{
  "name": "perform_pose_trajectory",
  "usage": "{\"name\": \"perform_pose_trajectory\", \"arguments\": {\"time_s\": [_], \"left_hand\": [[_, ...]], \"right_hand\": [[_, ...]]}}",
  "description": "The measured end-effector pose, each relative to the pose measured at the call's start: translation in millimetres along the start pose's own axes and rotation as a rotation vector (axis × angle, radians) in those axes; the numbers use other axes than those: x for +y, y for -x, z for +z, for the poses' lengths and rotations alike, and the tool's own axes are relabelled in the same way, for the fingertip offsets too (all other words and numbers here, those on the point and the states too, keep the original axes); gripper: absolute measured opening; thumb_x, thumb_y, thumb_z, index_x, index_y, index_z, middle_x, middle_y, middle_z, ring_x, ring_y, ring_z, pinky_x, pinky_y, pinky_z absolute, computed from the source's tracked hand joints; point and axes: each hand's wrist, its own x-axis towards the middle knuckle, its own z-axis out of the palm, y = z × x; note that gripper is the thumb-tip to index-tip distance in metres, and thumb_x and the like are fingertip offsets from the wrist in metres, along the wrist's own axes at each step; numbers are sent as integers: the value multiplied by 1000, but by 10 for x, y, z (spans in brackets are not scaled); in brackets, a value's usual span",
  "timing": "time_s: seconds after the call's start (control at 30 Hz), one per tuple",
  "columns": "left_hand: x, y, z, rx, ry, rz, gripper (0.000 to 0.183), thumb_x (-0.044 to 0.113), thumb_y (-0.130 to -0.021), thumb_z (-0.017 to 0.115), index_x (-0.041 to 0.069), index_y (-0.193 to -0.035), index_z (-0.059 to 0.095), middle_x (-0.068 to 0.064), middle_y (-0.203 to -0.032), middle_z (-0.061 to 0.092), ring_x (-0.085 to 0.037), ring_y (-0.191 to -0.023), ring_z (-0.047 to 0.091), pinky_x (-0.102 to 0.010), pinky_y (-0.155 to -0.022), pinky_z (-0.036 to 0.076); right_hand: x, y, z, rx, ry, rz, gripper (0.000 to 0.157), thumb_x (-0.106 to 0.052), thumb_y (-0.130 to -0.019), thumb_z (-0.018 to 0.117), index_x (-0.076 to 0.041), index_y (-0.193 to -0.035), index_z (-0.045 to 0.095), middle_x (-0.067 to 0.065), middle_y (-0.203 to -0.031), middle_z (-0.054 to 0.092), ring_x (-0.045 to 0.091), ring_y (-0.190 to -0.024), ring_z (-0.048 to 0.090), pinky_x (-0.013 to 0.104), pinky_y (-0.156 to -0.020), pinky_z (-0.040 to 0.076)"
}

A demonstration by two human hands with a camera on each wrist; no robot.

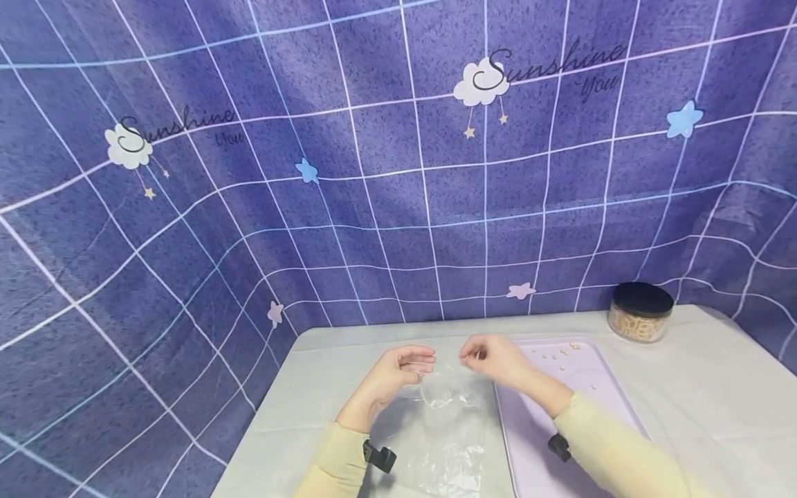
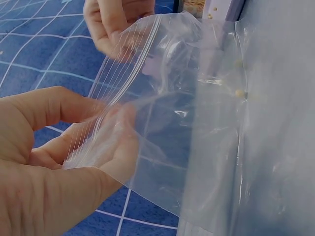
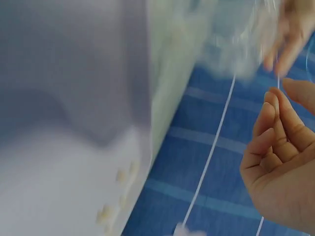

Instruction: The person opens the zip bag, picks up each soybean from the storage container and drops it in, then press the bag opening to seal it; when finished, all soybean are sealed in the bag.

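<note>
A clear zip bag [image 1: 443,432] hangs between both hands above the pale table, its ridged zip strip [image 2: 140,61] near the top. My left hand [image 1: 392,372] holds one side of the bag's mouth, with fingers showing through the film in the left wrist view. Opposite it, my right hand [image 1: 497,360] pinches the other side of the mouth between thumb and fingertips [image 3: 273,98]. A small yellowish bit [image 2: 240,93] shows low in the bag's area in the left wrist view.
To the right lies a lilac tray [image 1: 529,443] with several small tan pieces [image 1: 563,353] near its far end. Behind it stands a clear jar [image 1: 640,321] with a black lid, filled with tan shapes. A blue-purple grid curtain [image 1: 386,194] encloses the table [image 1: 703,387].
</note>
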Motion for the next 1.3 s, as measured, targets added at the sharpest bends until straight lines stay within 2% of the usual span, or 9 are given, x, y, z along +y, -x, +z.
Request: {"name": "perform_pose_trajectory", "arguments": {"time_s": [0.1, 0.2, 0.33, 0.43, 0.6, 0.77, 1.17, 1.3], "left_hand": [[-3, -5, -10, 2, 5, -3, 54, -17, -80, 54, -15, -134, 55, -32, -132, 60, -47, -121, 60, -31, -90, 58], [0, -3, -15, -2, 15, -5, 53, -18, -81, 54, -15, -134, 54, -31, -132, 60, -50, -122, 57, -26, -86, 58], [8, -2, -8, -9, 22, -2, 52, -18, -82, 54, -16, -134, 54, -32, -132, 59, -54, -124, 54, -25, -88, 57], [6, 5, -14, -9, 20, -3, 52, -17, -82, 54, -16, -134, 54, -34, -133, 58, -52, -124, 55, -25, -88, 57], [0, -2, -27, -9, 13, -2, 53, -16, -82, 55, -15, -135, 53, -33, -133, 59, -46, -121, 59, -29, -90, 58], [8, -12, -20, -7, 18, -1, 54, -16, -81, 55, -14, -135, 55, -33, -133, 59, -48, -122, 58, -29, -91, 58], [39, 20, -2, 1, 18, -4, 54, -18, -80, 53, -16, -134, 54, -30, -129, 62, -50, -121, 57, -24, -86, 58], [53, 39, 0, 2, 16, -3, 54, -18, -80, 53, -16, -134, 53, -29, -128, 63, -52, -122, 56, -24, -86, 58]], "right_hand": [[201, 10, -217, 43, 38, 72, 8, -8, -89, 72, -4, -95, 74, -3, -84, 68, 13, -76, 61, 31, -70, 57], [425, 70, -346, 48, 112, 126, 6, -5, -84, 72, -4, -90, 73, -2, -81, 68, 15, -75, 62, 36, -72, 57], [645, 176, -373, 16, 215, 144, 9, -2, -78, 75, -6, -84, 72, -3, -78, 69, 16, -74, 64, 42, -74, 57], [718, 225, -327, -23, 263, 128, 12, -4, -76, 79, -9, -82, 71, -3, -78, 69, 17, -74, 64, 42, -73, 58], [722, 241, -259, -59, 345, 137, 16, -4, -74, 79, -14, -82, 71, -5, -79, 68, 16, -75, 63, 40, -72, 57], [696, 231, -240, -58, 431, 131, 18, -2, -72, 77, -17, -78, 70, -6, -79, 67, 17, -74, 62, 39, -69, 56], [689, 226, -191, -62, 479, 165, 17, -7, -73, 77, -21, -73, 68, -10, -74, 63, 13, -69, 55, 36, -60, 53], [637, 215, -202, -56, 448, 162, 14, -10, -73, 74, -21, -71, 66, -10, -71, 60, 13, -66, 53, 35, -57, 49]]}}
